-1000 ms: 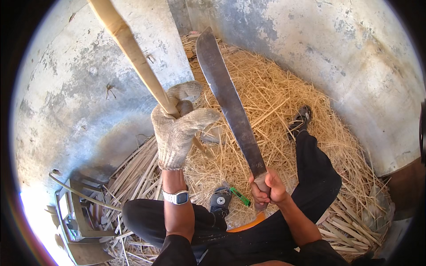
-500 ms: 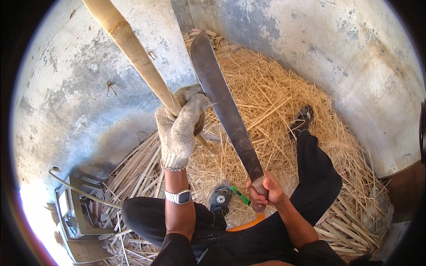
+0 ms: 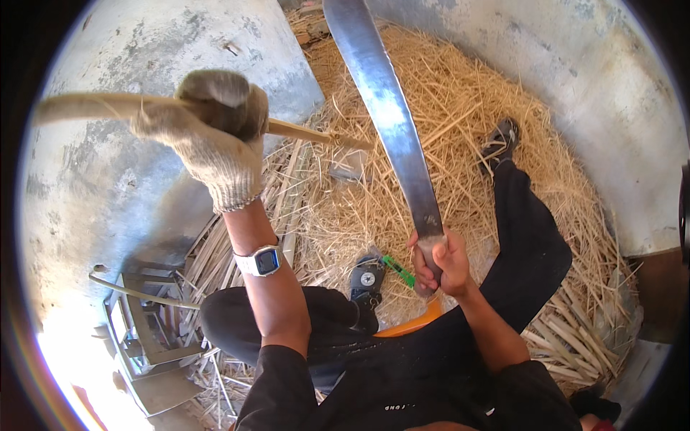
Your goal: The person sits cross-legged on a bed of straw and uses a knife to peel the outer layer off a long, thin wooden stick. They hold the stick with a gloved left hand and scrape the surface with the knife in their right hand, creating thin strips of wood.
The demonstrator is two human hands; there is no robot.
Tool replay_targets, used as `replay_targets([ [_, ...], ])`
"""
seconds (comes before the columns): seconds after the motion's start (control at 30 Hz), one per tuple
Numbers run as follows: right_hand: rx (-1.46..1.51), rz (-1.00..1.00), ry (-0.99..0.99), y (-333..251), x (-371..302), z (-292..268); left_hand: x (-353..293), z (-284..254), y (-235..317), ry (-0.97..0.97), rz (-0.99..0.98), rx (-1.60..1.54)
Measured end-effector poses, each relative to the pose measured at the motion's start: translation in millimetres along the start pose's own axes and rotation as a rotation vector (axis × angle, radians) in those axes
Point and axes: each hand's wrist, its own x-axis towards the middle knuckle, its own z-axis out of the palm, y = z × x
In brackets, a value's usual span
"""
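Observation:
My left hand [image 3: 215, 136], in a knitted off-white work glove with a dark palm, is closed around a split bamboo pole [image 3: 86, 106]. The pole lies nearly crosswise, one part reaching the left rim of the picture and the thinner end pointing right, toward the blade. Bare, my right hand [image 3: 451, 267] grips the handle of a long machete [image 3: 388, 115]. Its broad dark blade points up and away, with a bright sheen along the middle. Blade and pole end look apart in the picture.
Bamboo shavings [image 3: 445, 93] cover the floor between my legs. Split strips [image 3: 215, 251] lie at left, more strips [image 3: 575, 337] at right. A green cutter [image 3: 397, 269] and an orange object [image 3: 413, 321] are near my shoe [image 3: 366, 276]. A framed stand [image 3: 147, 345] is at lower left; weathered walls [image 3: 560, 72] curve around.
My left hand has moved left and up, turning the pole from steeply upright to nearly level. The machete has shifted slightly up and right, and its blade now catches the light.

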Motion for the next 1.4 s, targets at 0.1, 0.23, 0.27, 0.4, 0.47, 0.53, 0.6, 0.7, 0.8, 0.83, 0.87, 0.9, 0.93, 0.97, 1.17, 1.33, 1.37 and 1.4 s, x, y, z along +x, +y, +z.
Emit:
replay_targets([
  [0.1,-0.071,0.025,0.081,8.0,4.0,1.2,-2.3,-53.0,-39.3,-0.138,-0.071,0.071],
  [0.23,-0.185,0.059,0.202,21.7,5.0,-3.3,-19.6,-72.6,-62.4,0.291,-0.194,0.252],
  [0.27,-0.239,0.072,0.212,27.0,5.0,-6.2,-19.2,-79.7,-56.4,0.193,-0.193,0.302],
  [0.4,-0.308,0.119,0.271,41.5,5.1,-22.8,-21.9,-37.9,-30.3,-0.099,-0.036,0.758],
  [0.47,-0.39,0.119,0.327,46.9,6.4,-25.9,-22.9,-23.4,-18.5,-0.111,0.003,0.914],
  [0.53,-0.512,0.078,0.358,50.8,8.5,-25.9,-13.3,-34.5,-15.9,-0.124,0.064,0.809],
  [0.6,-0.67,0.0,0.376,54.5,9.2,-24.8,-18.1,-25.7,-6.8,0.055,0.09,0.627],
  [0.7,-0.796,-0.029,0.395,54.3,5.6,-17.3,-15.9,-9.0,-13.2,0.211,0.12,0.23],
  [0.8,-0.77,-0.019,0.378,59.0,5.2,-15.4,-22.6,-13.7,-6.6,-0.013,-0.031,0.072],
  [0.83,-0.786,0.026,0.364,59.1,6.4,-15.6,-22.0,-19.9,-6.9,-0.224,-0.066,0.047],
  [0.87,-0.801,0.071,0.35,58.9,8.1,-16.3,-19.7,-32.0,-7.2,-0.435,-0.1,0.021],
  [0.9,-0.816,0.113,0.338,58.7,9.2,-17.3,-17.4,-31.1,-8.0,-0.651,-0.132,-0.009],
  [0.93,-0.832,0.099,0.352,61.0,8.1,-18.4,-20.5,-30.6,-7.3,-0.7,-0.172,-0.041],
  [0.97,-0.849,0.085,0.366,65.3,6.8,-20.1,-21.4,-29.9,-7.2,-0.723,-0.145,-0.012],
  [1.17,-0.842,0.143,0.387,56.7,3.1,-18.6,-25.2,-21.0,-5.8,-0.777,-0.107,0.057],
  [1.33,-0.806,0.212,0.315,47.9,4.5,-7.8,-19.4,-17.3,-13.8,-0.565,-0.115,-0.047],
  [1.37,-0.799,0.225,0.303,48.4,5.1,-4.8,-20.5,-15.0,-17.5,-0.448,-0.097,-0.072],
  [1.4,-0.795,0.239,0.304,48.4,4.8,-5.3,-26.8,0.2,-23.2,-0.286,-0.083,-0.02],
])
